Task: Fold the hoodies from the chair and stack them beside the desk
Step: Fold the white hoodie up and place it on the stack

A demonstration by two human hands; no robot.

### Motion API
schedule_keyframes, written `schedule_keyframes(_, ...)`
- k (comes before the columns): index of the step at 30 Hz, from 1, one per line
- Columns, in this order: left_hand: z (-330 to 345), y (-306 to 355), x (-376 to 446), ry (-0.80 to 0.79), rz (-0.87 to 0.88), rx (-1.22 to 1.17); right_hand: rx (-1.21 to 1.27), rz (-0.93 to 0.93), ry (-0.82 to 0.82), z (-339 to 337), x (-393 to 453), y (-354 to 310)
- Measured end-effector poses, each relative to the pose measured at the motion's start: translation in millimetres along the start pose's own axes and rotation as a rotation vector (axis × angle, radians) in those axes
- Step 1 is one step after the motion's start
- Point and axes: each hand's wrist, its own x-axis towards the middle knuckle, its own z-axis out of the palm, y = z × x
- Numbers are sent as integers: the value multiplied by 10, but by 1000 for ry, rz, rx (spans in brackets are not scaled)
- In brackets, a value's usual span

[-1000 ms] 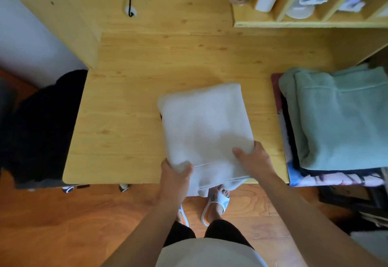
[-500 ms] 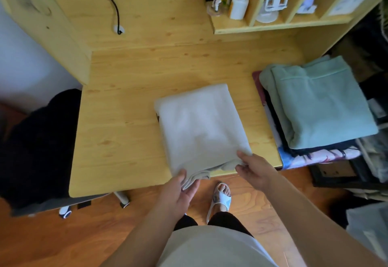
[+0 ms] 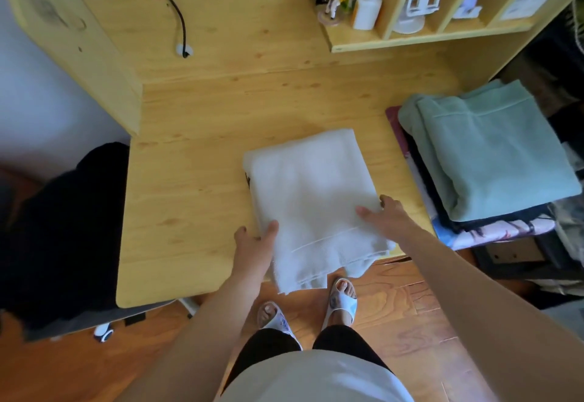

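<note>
Left hand (image 3: 254,245) off near hem, now at left edge of white hoodie (image 3: 311,199) — thumb on top, fingers on desk (image 3: 189,199) side. Right hand (image 3: 384,218) off underside of front right corner, now over right edge, fingers spread on fabric. Hoodie's near hem hangs further past desk edge — more overhang than second ago.

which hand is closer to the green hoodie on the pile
Right. The right hand rests on the white hoodie's right edge, toward the green hoodie; the left hand is at its left edge, farther away.
</note>
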Motion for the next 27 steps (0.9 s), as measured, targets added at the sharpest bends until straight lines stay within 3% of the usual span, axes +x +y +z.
schedule_keyframes(4, 52, 56, 160, -44, -41, -25, 177, -18, 15, 138, 40, 68)
schedule_keyframes(10, -169, 0, 231, -205, -169, -241, 446, 182, -402, -31, -242, 97)
schedule_keyframes(13, -287, -40, 94, -255, -215, -344, 645, 187, -504, -2, -430, 204)
schedule_keyframes(17, -318, 143, -232, -341, -151, -305, 648, 63, -403, -61, -626, 113)
schedule_keyframes(20, -279, 519, -471, -312, -25, -302, 618, -81, -306, -426, -687, -46)
schedule_keyframes(27, 745, 1599, -1381, -422, 296, -434, 596, -417, -126, -2267, -745, -37)
